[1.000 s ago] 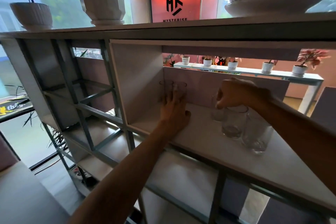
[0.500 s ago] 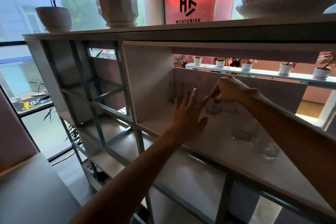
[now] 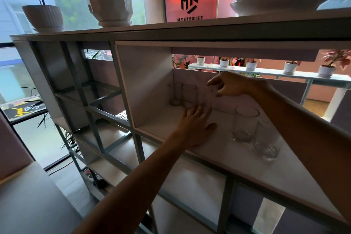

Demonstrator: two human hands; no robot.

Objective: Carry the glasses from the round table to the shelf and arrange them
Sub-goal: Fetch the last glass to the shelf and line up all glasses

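Moved: your right hand (image 3: 230, 86) has swung left to the back row of glasses (image 3: 183, 96); fingers spread, gripping nothing. Left hand (image 3: 195, 128) open, just before that row. Two glasses (image 3: 245, 125) below your right forearm: elbow-drop risk, toppling.

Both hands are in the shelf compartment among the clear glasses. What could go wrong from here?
1. The left hand reaches toward the back glasses, which stand close together; a nudge could knock one into the other.
2. The right forearm passes right by the two front glasses; pulling back carelessly could tip them.
3. The nearest glass stands closest to the shelf's front edge, so a bump might send it off.
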